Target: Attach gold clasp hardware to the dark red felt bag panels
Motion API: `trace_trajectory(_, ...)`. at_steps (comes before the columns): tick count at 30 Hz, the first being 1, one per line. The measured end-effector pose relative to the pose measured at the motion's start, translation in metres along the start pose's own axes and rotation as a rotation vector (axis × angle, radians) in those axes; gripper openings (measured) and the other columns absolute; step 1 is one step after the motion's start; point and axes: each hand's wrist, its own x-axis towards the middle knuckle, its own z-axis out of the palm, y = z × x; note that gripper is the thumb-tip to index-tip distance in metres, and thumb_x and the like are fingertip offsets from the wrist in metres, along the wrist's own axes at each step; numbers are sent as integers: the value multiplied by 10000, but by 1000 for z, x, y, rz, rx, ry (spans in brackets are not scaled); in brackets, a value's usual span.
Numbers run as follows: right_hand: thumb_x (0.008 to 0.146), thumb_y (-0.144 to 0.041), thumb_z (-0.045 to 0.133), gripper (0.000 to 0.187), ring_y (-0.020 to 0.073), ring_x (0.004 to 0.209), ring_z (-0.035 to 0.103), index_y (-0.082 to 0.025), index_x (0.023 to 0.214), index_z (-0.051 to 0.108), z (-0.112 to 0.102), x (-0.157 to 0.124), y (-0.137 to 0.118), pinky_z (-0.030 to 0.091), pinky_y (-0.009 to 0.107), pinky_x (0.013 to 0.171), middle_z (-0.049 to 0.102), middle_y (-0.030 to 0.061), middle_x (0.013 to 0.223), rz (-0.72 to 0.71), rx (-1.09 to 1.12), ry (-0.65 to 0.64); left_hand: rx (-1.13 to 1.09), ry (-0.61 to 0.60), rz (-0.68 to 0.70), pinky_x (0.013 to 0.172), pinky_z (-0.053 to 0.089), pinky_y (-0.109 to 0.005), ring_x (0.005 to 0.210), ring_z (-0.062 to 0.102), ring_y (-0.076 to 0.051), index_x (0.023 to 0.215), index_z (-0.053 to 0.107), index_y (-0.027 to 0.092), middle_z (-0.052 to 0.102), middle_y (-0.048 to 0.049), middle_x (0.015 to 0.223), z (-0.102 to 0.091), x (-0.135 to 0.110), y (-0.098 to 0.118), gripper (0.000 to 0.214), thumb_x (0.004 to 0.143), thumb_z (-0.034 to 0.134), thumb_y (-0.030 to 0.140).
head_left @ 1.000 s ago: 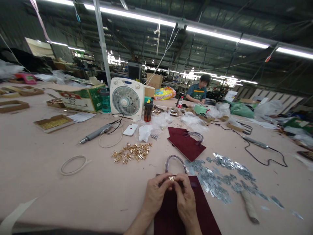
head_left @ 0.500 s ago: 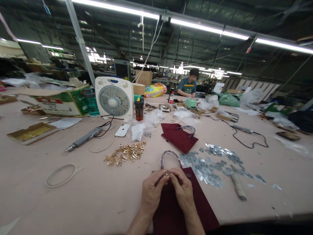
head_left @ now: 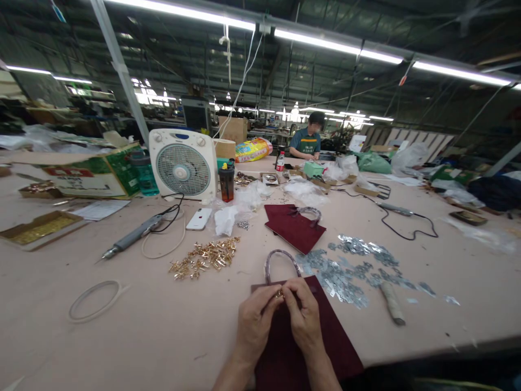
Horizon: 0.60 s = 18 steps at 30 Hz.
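Observation:
My left hand (head_left: 255,320) and my right hand (head_left: 303,317) meet fingertip to fingertip, both closed in a pinch on a small gold metal fitting (head_left: 279,294). Fingers cover much of the fitting, so its exact shape is hidden. Below them lies a dark red bag panel (head_left: 331,339) with a plastic-wrapped handle (head_left: 280,254) arching from its far edge. To the left is a heap of gold metal fittings (head_left: 205,256). Flat silver metal plates (head_left: 340,279) spread over the table on the right.
More dark red panels (head_left: 295,231) lie beyond my hands. A grey electric screwdriver (head_left: 132,237), a phone (head_left: 199,219), and a white fan (head_left: 183,165) stand or lie to the left. At right are a wrapped roll (head_left: 392,304) and another screwdriver (head_left: 394,209). A person (head_left: 306,142) sits across.
The view has shifted slightly, moving the surroundings a little to the left. My hands stay over the panel, and the gold fitting shows at a slightly different angle between the fingertips.

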Motion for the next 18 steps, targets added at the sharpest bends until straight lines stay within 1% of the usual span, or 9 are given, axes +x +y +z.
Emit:
trace_trajectory(4, 1017, -328, 601, 173, 197, 891, 642, -225, 902, 680, 0, -1, 1, 519, 308, 843, 663, 36, 909, 69, 49, 28, 10, 2, -6, 886, 647, -273, 991, 767, -179, 1182, 752, 270, 801, -42, 1109, 1, 0, 0, 227, 979, 652, 254)
trace_trajectory(5, 1010, -360, 615, 181, 200, 901, 650, -223, 924, 697, 0, -2, 3, 525, 308, 849, 677, 41, 926, 112, 83, 40, 9, 1, -24, 894, 646, -280, 997, 768, -182, 1188, 749, 269, 800, -44, 1115, 1, 0, 0, 230, 982, 647, 261)
trace_trajectory(7, 1010, -445, 604, 259, 205, 887, 669, -221, 1048, 728, 1, -3, 5, 547, 313, 834, 708, 52, 966, 229, 180, 51, 13, -1, -66, 919, 642, -297, 1013, 769, -188, 1201, 742, 272, 800, -45, 1133, 2, 0, -2, 238, 988, 636, 274)
trace_trajectory(9, 1026, -533, 539, 405, 206, 824, 672, -206, 1170, 730, 1, -4, 7, 563, 319, 771, 726, 64, 962, 332, 281, 12, 28, 4, -101, 947, 637, -314, 1041, 769, -196, 1244, 723, 276, 798, -46, 1163, 3, -2, -5, 273, 986, 633, 277)
trace_trajectory(10, 1032, -562, 508, 459, 206, 791, 665, -194, 1188, 733, 2, -4, 7, 563, 318, 738, 727, 66, 936, 360, 316, -26, 40, 10, -110, 961, 634, -322, 1058, 767, -200, 1264, 712, 277, 794, -47, 1183, 4, -2, -7, 293, 982, 634, 275)
trace_trajectory(12, 1032, -578, 496, 496, 205, 771, 650, -174, 1147, 758, 3, -3, 5, 556, 317, 718, 720, 62, 886, 373, 341, -106, 70, 17, -102, 981, 628, -336, 1087, 760, -205, 1286, 701, 280, 785, -51, 1216, 5, -3, -10, 317, 978, 627, 267)
trace_trajectory(14, 1012, -559, 556, 457, 206, 802, 653, -175, 1143, 765, 3, -2, 2, 558, 319, 750, 723, 54, 889, 383, 335, -138, 99, -4, -74, 982, 627, -343, 1098, 751, -203, 1294, 698, 286, 778, -55, 1218, 5, -3, -10, 323, 988, 596, 257)
trace_trajectory(16, 965, -538, 646, 430, 210, 834, 673, -185, 1188, 748, 1, -1, -1, 574, 330, 783, 738, 54, 932, 414, 352, -121, 121, -27, -65, 950, 633, -341, 1067, 746, -194, 1348, 662, 293, 773, -62, 1203, 6, -3, -9, 360, 1005, 562, 254)
trace_trajectory(18, 906, -518, 732, 427, 212, 837, 696, -188, 1177, 735, -6, -1, -1, 591, 337, 784, 751, 60, 948, 443, 387, -89, 135, -17, -86, 924, 637, -345, 1058, 733, -194, 1439, 580, 294, 726, -82, 1302, 7, -3, -6, 439, 1000, 575, 270)
